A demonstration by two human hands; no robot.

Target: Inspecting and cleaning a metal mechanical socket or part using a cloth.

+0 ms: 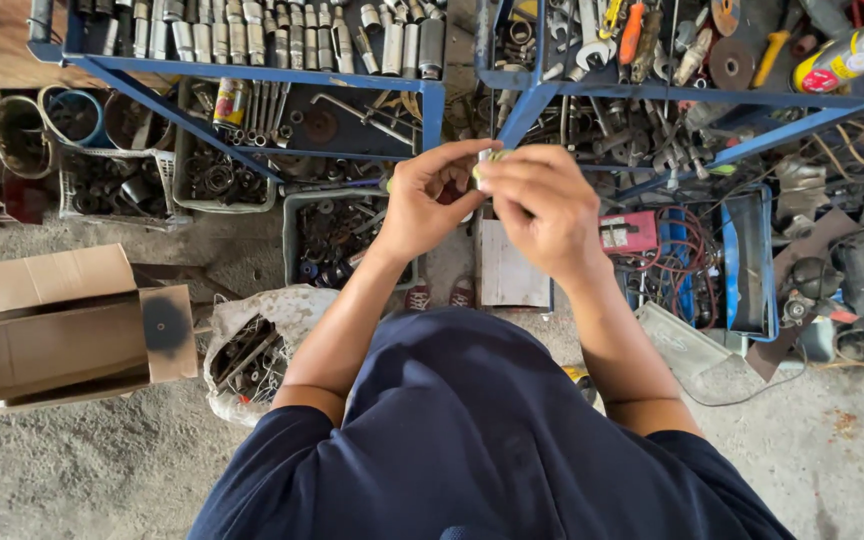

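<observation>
While both hands meet at chest height above a cluttered workshop floor, the left hand and right hand pinch a small metal part between their fingertips; its exact kind is too small to tell. It looks light, rigid and possibly greasy, best held by its ends with a firm fingertip grip. Beyond the hands stand blue tool racks loaded with sockets and wrenches. An open cardboard box sits at left on the concrete floor.
</observation>
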